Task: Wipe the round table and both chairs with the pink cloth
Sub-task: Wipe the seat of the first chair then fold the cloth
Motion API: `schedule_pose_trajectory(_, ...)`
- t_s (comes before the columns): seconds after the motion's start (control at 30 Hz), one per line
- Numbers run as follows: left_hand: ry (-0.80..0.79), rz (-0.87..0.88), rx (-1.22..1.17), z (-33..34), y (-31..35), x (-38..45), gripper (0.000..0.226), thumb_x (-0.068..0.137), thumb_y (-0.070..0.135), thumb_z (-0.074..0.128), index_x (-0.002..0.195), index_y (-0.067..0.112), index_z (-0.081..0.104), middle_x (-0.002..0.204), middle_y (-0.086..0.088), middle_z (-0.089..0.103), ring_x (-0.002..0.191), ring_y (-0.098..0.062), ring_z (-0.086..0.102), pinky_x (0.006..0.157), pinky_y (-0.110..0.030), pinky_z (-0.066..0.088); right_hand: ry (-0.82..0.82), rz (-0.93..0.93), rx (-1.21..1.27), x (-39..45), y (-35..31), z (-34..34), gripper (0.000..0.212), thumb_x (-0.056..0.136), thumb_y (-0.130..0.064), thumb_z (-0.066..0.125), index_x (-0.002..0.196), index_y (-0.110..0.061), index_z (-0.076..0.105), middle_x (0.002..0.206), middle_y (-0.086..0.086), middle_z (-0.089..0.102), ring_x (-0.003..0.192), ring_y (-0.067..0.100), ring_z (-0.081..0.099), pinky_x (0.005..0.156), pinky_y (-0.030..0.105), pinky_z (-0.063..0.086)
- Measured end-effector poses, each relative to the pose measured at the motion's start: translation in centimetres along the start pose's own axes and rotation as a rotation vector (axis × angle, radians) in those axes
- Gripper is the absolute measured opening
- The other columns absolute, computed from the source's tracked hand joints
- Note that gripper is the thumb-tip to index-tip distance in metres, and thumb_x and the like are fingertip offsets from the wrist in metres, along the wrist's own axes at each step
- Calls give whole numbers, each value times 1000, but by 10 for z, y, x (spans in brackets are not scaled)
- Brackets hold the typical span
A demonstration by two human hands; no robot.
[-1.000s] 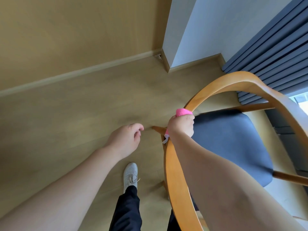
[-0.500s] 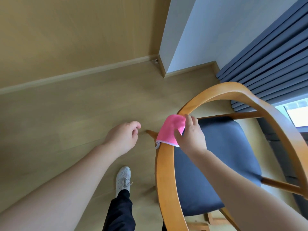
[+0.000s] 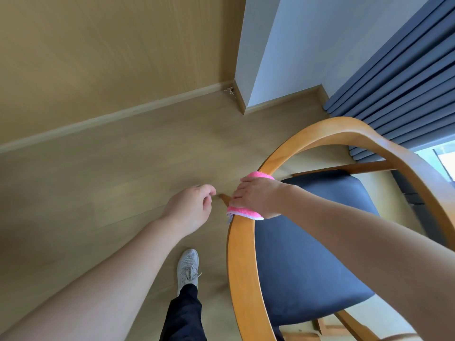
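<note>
- Hands: right hand (image 3: 256, 196) lay flat on the pink cloth (image 3: 242, 212), fingers extended and pointing left, pressing the cloth onto the curved wooden armrest rail (image 3: 240, 262) of the chair (image 3: 307, 242). Left hand (image 3: 190, 209) hung free over the floor (image 3: 123, 180), just left of the rail, fingers loosely curled, holding nothing.
- Change: half a second earlier the cloth stood up from the rail, pinched in the right fingers; one second earlier it was bunched in a fist on the rail. It was now spread and pressed down under the palm.
- Cloth position: draped over the rail at the left bend, where rail meets the front post; pink edge showed far of the hand, pink-and-white hem near of it.
- Reading: regrip looked complete; the flat hold suits a sliding stroke along the rail. Judged as mid-way through wiping this chair's frame.
- Dark seat pad (image 3: 320, 254) had no cloth on it at this moment.
- Round counter and second chair not in view; their state could not be told.
- Also noted: one grey shoe (image 3: 187, 267) on the floor, blue curtain (image 3: 394, 82) at far right.
</note>
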State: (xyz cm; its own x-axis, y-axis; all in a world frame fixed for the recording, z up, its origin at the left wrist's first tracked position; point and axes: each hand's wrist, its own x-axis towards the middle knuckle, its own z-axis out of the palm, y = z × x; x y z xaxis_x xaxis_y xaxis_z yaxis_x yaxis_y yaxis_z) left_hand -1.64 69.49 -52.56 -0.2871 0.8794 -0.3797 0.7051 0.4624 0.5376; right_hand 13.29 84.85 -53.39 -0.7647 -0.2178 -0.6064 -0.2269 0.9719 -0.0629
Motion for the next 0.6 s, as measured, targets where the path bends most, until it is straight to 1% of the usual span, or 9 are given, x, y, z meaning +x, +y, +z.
schedule_pose_trajectory(0.03, 2, -2, 4, 0, 0, 2, 27, 90, 13, 48, 112, 21, 61, 99, 8, 66, 75, -12, 49, 68, -25, 40, 26, 5, 19, 0, 3, 1, 55, 93, -22, 56, 143, -22, 35, 136, 2, 51, 129, 26, 43, 115, 39, 24)
schedule_pose_trajectory(0.1, 1, -10, 18, -1, 0, 6, 26, 90, 14, 48, 111, 22, 61, 99, 9, 65, 74, -12, 49, 67, -24, 38, 58, 19, 30, -1, 10, 4, 51, 92, -18, 56, 140, -21, 39, 130, 2, 54, 123, 26, 47, 112, 38, 30)
schedule_pose_trajectory(0.27, -1, -11, 23, -1, 4, 13, 25, 91, 15, 48, 111, 22, 60, 95, 11, 63, 72, -13, 50, 66, -25, 39, 55, 76, -3, -6, 22, 7, 46, 94, -18, 51, 139, -20, 40, 127, 2, 53, 119, 25, 49, 109, 36, 32)
schedule_pose_trajectory(0.33, 3, -1, 19, -1, 7, 17, 24, 91, 15, 49, 110, 22, 61, 95, 11, 63, 71, -13, 50, 65, -25, 40, 83, 108, -18, -11, 29, 6, 40, 97, -22, 40, 136, -18, 42, 124, 3, 55, 116, 25, 50, 107, 37, 33)
schedule_pose_trajectory(0.37, 4, 6, 20, -1, 9, 19, 24, 91, 15, 49, 109, 22, 61, 94, 12, 63, 71, -13, 50, 65, -25, 40, 102, 130, -17, -15, 33, 5, 44, 95, -26, 25, 135, -17, 44, 122, 4, 55, 115, 26, 51, 107, 37, 33)
schedule_pose_trajectory(0.4, 2, 11, 25, -1, 11, 21, 23, 91, 15, 49, 109, 23, 61, 94, 12, 62, 71, -13, 50, 64, -25, 39, 118, 162, -4, -19, 38, 2, 59, 89, -30, 10, 133, -15, 46, 121, 5, 56, 114, 28, 51, 106, 38, 33)
schedule_pose_trajectory(0.43, 0, 17, 30, -1, 12, 23, 23, 91, 15, 49, 109, 23, 60, 94, 13, 61, 70, -12, 50, 64, -25, 39, 133, 186, 3, -23, 43, 0, 72, 82, -33, 0, 132, -14, 48, 120, 6, 57, 113, 29, 51, 106, 38, 32)
schedule_pose_trajectory(0.5, -6, 22, 39, -1, 15, 26, 24, 91, 16, 48, 110, 24, 60, 92, 16, 58, 70, -11, 50, 63, -24, 38, 158, 238, -12, -31, 52, -2, 80, 76, -34, -6, 131, -13, 48, 121, 6, 57, 112, 29, 51, 106, 37, 31)
schedule_pose_trajectory(0.6, -14, 41, 43, -3, 23, 30, 23, 91, 17, 50, 109, 25, 61, 85, 18, 53, 69, -9, 50, 61, -24, 38, 179, 298, -13, -42, 67, -1, 78, 77, -33, -7, 130, -14, 48, 122, 5, 56, 111, 28, 51, 104, 36, 32)
